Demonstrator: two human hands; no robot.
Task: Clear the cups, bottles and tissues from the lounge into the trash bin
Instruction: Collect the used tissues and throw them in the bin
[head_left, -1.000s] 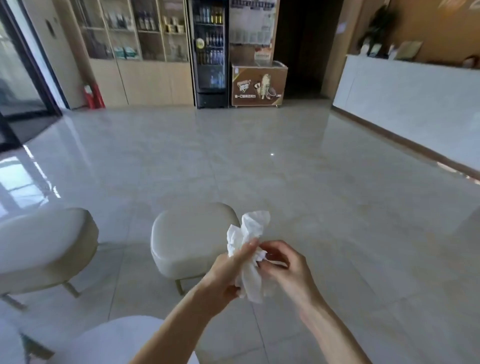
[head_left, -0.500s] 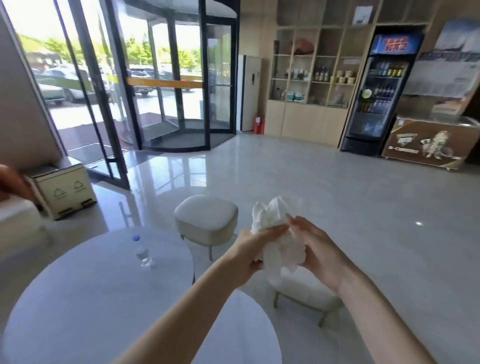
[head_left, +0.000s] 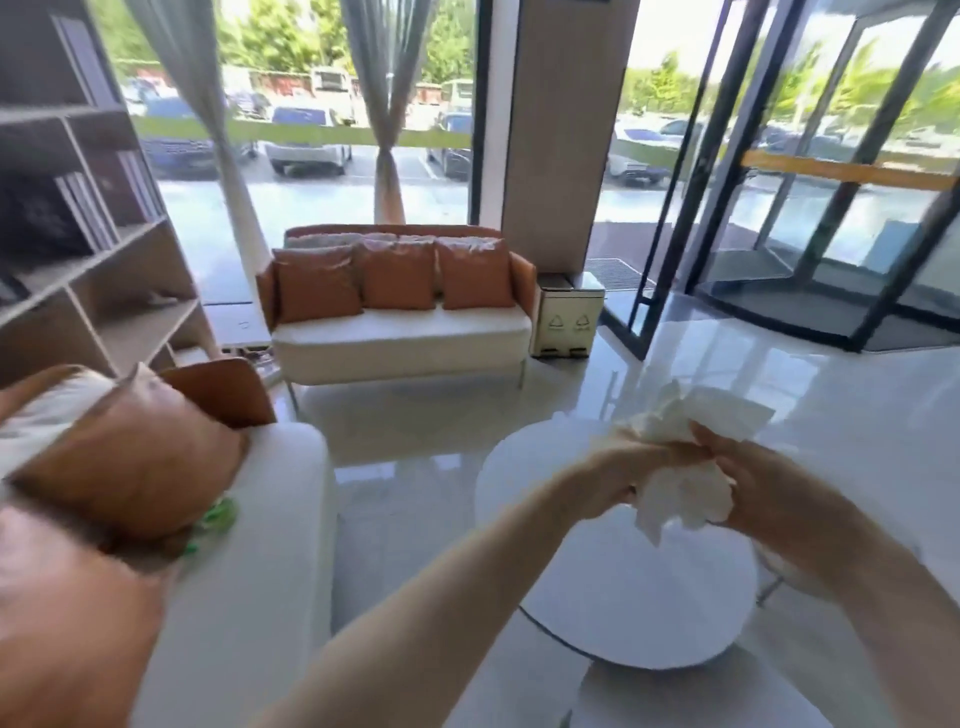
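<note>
Both hands hold a crumpled bunch of white tissues (head_left: 685, 483) in front of me, above a round white table (head_left: 623, 587). My left hand (head_left: 618, 473) grips the bunch from the left, and my right hand (head_left: 769, 493) grips it from the right. Tissue sticks out above and below the fingers. A white trash bin (head_left: 569, 319) with recycling symbols on its front stands on the floor at the right end of the far sofa. No cup or bottle shows.
An orange-and-white sofa (head_left: 400, 322) with orange cushions stands by the window ahead. A second sofa (head_left: 249, 545) with cushions is close on my left, something green tucked under a cushion. Wooden shelves (head_left: 93, 270) fill the left. A glass revolving door (head_left: 831, 208) is at the right.
My view has swung left, from the fridge and stools past the table with a bottle to the sofas and trash bin. Both hands have kept hold of the tissues.
</note>
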